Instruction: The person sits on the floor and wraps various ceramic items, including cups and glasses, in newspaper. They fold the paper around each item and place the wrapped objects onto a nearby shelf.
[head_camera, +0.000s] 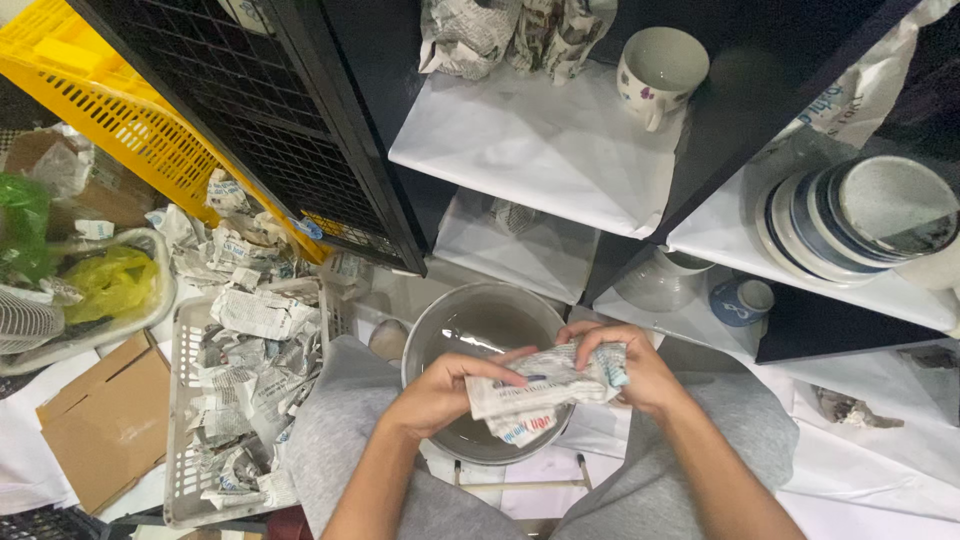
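Both hands grip a newspaper-wrapped bundle over a metal bowl at the knees: left hand clenches its near end, right hand its far end. Basket of crumpled newspaper at left; mug on shelf above.

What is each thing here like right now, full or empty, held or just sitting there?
Crumpled newspaper bundle: gripped by both hands over the bowl.
Left hand: closed on the bundle.
Right hand: closed on the bundle.
Round grey metal bowl: upright, looks empty.
White flowered ceramic mug: tipped on its side on the shelf, empty.
White plastic basket: filled with crumpled newspaper.
Stack of blue-rimmed plates: tipped on edge on the shelf.
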